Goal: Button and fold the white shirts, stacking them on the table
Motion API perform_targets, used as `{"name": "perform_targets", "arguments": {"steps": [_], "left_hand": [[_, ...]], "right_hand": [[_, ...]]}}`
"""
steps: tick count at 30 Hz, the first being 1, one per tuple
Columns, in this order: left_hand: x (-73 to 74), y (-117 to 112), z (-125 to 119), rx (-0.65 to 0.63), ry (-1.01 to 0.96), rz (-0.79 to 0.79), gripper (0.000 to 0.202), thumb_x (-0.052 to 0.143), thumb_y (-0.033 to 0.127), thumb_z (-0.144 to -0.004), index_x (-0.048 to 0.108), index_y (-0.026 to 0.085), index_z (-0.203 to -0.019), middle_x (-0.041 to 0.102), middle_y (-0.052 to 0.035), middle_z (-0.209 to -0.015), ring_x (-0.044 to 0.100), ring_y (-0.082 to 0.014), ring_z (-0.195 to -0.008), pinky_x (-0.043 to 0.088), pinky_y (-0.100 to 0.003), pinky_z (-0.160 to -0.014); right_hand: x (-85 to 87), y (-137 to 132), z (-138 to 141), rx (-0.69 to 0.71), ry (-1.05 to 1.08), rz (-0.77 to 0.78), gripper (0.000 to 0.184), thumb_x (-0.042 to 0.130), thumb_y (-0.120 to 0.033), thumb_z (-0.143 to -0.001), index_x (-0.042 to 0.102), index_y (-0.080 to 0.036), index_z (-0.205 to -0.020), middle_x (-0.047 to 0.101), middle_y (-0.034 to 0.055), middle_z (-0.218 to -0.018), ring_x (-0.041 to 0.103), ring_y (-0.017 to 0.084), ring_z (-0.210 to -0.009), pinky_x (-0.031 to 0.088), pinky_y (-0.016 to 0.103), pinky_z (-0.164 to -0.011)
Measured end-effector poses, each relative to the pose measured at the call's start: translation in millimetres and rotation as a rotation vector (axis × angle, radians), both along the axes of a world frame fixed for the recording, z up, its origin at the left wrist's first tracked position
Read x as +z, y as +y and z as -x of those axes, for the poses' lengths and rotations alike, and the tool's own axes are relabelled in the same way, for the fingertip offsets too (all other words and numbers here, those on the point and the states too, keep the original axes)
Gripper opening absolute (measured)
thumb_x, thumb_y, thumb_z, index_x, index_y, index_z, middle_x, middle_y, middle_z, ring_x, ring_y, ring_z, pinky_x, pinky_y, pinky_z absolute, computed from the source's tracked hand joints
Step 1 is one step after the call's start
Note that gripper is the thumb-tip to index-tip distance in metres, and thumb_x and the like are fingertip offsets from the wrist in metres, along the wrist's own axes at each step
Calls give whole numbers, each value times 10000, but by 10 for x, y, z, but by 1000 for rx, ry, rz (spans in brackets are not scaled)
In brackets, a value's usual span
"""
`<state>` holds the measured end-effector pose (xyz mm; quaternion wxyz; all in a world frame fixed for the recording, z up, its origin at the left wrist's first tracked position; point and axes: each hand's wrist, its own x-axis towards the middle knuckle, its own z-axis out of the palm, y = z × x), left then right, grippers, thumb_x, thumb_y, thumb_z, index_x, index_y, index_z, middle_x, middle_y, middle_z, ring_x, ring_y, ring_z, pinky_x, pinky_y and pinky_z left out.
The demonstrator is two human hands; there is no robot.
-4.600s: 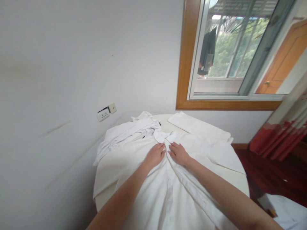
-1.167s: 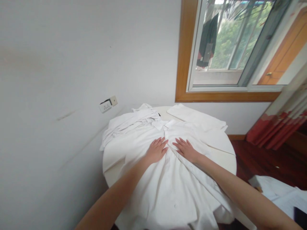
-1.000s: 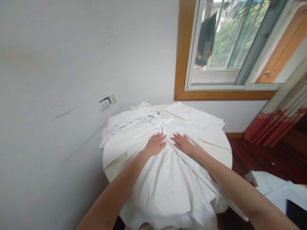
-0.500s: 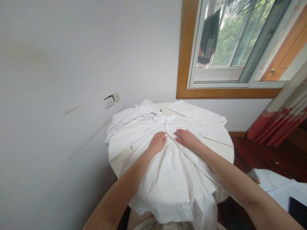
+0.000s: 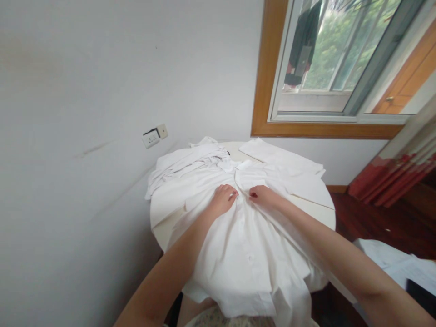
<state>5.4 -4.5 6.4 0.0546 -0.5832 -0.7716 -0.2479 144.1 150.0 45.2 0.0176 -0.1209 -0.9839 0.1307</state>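
A white button-up shirt (image 5: 235,259) lies spread over a round white table (image 5: 163,225), its collar toward the wall and its hem hanging over the near edge. At the middle of the shirt front, my left hand (image 5: 224,198) pinches the fabric beside the button strip. Opposite it, my right hand (image 5: 261,195) has its fingers curled closed on the other side of the strip. A small gap separates the two hands. Folds fan out from between them toward the hem. The fingertips are partly hidden in the cloth.
Bunched white cloth (image 5: 184,163) lies at the table's left back, and a flat folded white cloth (image 5: 279,154) at its right back. A wall socket (image 5: 151,139) is at the left. Papers (image 5: 405,268) and a dark object (image 5: 422,290) sit low at the right.
My fingers were stretched flatter on the shirt; now both hands have curled closed on the fabric at the button strip. The view has shifted slightly.
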Motion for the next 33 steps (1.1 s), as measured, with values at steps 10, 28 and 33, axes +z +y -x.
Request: {"name": "perform_targets", "arguments": {"steps": [10,28,33], "left_hand": [[-22,-9,-87,50,-29,22,165,666,343,-778,646,230,-896,598,-36,-1005,503,-207,-1008,381,-372,-926],[-20,47,-259,189,-7,95,165,598,356,-842,627,194,-851,605,-68,-910,540,-218,-920,411,-367,-856],[-76,69,-225,199,-19,114,208,577,379,-848,649,184,-848,631,-70,-877,569,-212,-893,423,-355,-849]], "right_hand": [[-120,-77,122,-131,213,479,197,564,-287,-754,686,-138,-799,606,-11,-641,497,116,-609,349,207,-562],[-421,-54,33,-104,251,541,250,526,-240,-725,705,-136,-866,614,2,-690,512,128,-641,388,229,-625],[-408,-53,24,-99,254,538,260,529,-229,-721,710,-136,-883,626,7,-721,531,135,-671,397,234,-649]]}}
